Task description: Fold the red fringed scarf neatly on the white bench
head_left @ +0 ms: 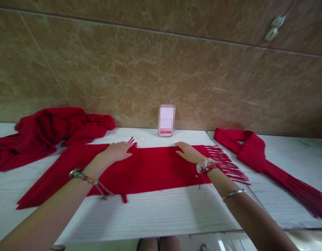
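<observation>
A red scarf [155,170] lies spread across the white table, its fringe fanned out at the right end and its left part in layers that reach a pointed corner. On its upper edge, left of the middle, my left hand [120,151] rests flat with the fingers extended; a few fringe strands stick out beside the fingertips. My right hand [188,152] lies on the upper edge near the fringed end, fingers stretched and thumb apart. Neither hand grips the cloth. A small red strip hangs from the scarf's lower edge.
Crumpled red cloth [53,130] lies at the left. A folded red scarf [251,148] with its fringe trailing right lies on the right side. An upright phone [166,120] leans against the brown marbled wall behind the white table [161,212], whose front edge is near my body.
</observation>
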### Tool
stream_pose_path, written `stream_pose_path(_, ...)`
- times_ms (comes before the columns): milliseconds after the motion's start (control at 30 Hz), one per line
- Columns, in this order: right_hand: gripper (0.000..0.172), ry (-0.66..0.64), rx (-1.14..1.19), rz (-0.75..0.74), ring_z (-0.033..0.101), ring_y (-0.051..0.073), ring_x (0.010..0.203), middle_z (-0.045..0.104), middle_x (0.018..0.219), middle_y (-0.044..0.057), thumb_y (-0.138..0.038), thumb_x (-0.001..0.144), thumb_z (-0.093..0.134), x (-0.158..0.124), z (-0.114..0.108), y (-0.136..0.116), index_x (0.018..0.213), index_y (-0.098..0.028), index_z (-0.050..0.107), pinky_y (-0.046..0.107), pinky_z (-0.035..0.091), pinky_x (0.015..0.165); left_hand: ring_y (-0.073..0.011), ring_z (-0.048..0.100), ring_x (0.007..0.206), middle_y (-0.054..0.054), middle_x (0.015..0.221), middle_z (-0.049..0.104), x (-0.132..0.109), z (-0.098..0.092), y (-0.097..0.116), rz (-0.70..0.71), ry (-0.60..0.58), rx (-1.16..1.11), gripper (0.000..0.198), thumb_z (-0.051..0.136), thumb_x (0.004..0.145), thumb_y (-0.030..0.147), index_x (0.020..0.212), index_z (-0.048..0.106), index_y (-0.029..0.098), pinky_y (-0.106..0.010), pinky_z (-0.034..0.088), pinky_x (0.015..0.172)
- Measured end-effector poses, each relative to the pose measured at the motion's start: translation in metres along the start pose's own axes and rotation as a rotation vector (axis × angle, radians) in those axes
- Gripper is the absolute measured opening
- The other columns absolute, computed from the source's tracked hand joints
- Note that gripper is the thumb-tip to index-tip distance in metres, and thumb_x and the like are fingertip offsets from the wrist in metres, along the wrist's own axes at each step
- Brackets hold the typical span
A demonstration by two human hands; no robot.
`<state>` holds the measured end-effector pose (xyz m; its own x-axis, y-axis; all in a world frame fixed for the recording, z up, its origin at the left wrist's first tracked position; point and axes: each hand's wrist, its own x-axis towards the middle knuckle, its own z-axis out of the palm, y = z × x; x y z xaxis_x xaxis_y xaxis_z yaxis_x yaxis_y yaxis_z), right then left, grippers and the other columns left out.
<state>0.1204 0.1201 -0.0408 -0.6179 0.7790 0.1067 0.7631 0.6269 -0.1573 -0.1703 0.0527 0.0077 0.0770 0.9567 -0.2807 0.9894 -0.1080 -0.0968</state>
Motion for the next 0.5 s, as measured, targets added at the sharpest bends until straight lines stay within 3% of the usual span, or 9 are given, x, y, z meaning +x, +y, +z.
stream_pose_path(133,0.032,-0.091,-0.058,0.039,0.055,0.019,0.1,0.058,0.109,0.014,-0.017,0.081,0.048,0.011,-0.011,0.007,0.112,-0.011,0.055,0.03,0.04,0.09,-0.0227,0.054,0.105,-0.014,0.115,0.058,0.008,0.007,-0.03,0.077,0.064,0.0,0.043,0.045,0.077,0.024,0.118,0.051,0.012,-0.031,0.04,0.089)
stream_pose_path(300,0.024,-0.176,-0.115,0.068,0.056,0.018,0.093,0.06,0.099,0.01,-0.013,0.075,0.055,0.014,-0.028,0.011,0.098,-0.015,0.062,0.027,0.041,0.083,-0.0195,0.057,0.094,-0.009,0.103,0.06,0.012,0.019,-0.056,0.162,0.221,-0.02,0.032,0.051,0.072,0.023,0.103,0.059,0.017,-0.027,0.043,0.083)
stream_pose_path(400,0.019,-0.202,-0.134,0.06,0.056,0.018,0.092,0.06,0.099,0.01,-0.01,0.073,0.055,0.011,-0.039,0.01,0.089,-0.014,0.063,0.026,0.041,0.081,-0.0185,0.057,0.087,-0.007,0.093,0.062,0.01,0.02,-0.064,0.196,0.213,0.011,0.019,0.054,0.071,0.022,0.087,0.062,0.017,-0.026,0.043,0.079)
stream_pose_path(500,0.017,-0.235,-0.144,0.052,0.057,0.018,0.088,0.062,0.094,0.01,-0.009,0.071,0.055,0.005,-0.048,0.011,0.085,-0.014,0.063,0.025,0.041,0.077,-0.0186,0.058,0.078,-0.005,0.081,0.063,0.002,0.012,-0.065,0.128,0.198,0.051,0.013,0.053,0.071,0.019,0.081,0.061,0.017,-0.027,0.043,0.072)
